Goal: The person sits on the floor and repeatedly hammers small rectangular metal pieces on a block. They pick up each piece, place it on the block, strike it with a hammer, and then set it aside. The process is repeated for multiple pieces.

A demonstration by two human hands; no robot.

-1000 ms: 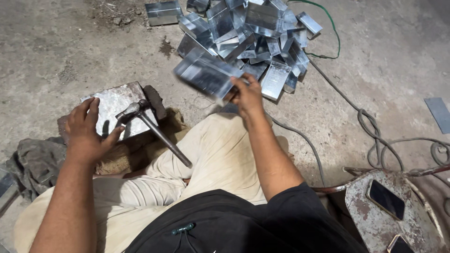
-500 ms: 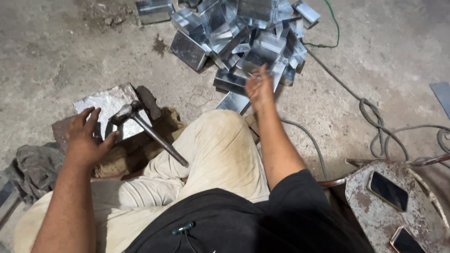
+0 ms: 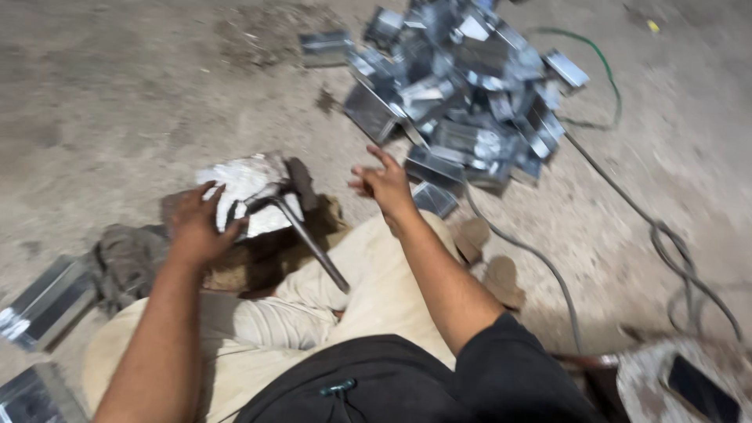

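Note:
My left hand (image 3: 196, 227) rests fingers spread on a worn metal block (image 3: 235, 184) set on the floor, right beside the head of a hammer (image 3: 301, 231) whose handle leans across my knee. In mid air above that knee, my right hand (image 3: 384, 184) is open and empty, between the block and a pile of shiny sheet-metal boxes (image 3: 462, 102). The nearest box (image 3: 435, 197) lies just right of that hand.
Grey cables (image 3: 666, 243) and a green wire (image 3: 603, 70) run over the concrete floor at the right. More metal boxes (image 3: 43, 301) and a rag (image 3: 125, 258) lie at the left. A phone (image 3: 701, 388) rests on a round metal surface at the lower right.
My right hand held a metal box over the pile, let it go there, and has drawn back empty toward the block. The left hand stayed put.

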